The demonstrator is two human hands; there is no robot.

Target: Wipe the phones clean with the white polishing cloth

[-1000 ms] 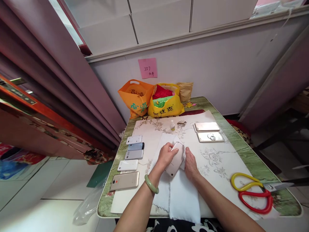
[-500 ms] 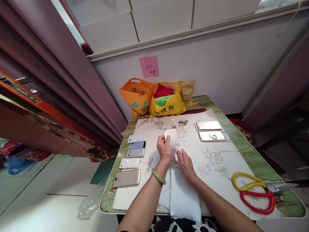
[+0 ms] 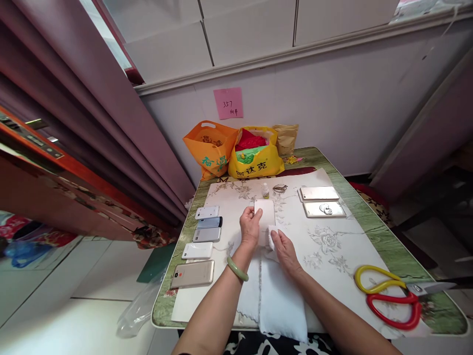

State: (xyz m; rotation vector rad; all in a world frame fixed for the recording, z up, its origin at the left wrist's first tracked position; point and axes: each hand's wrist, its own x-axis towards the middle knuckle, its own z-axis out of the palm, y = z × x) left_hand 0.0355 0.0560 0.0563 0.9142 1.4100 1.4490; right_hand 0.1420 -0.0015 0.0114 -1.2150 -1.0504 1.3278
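Note:
My left hand [image 3: 250, 227], with a green bangle on its wrist, is closed on the left edge of a pale phone [image 3: 266, 217], back side up, near the table's middle. My right hand [image 3: 285, 249] is closed on a bunched corner of the white cloth [image 3: 281, 296] and presses it against the phone's lower right edge. The cloth runs from under both hands over the table's front edge.
Several phones [image 3: 201, 244] lie in a column at the left, two more [image 3: 320, 200] at the back right. A small bottle [image 3: 265, 190] stands behind the held phone. Red and yellow scissors [image 3: 389, 296] lie front right. Orange [image 3: 210, 148] and yellow [image 3: 254, 155] bags stand against the wall.
One second ago the phone lay tilted low between both hands. My left hand has since raised it farther back and turned it straight; my right hand brought the bunched cloth up against it.

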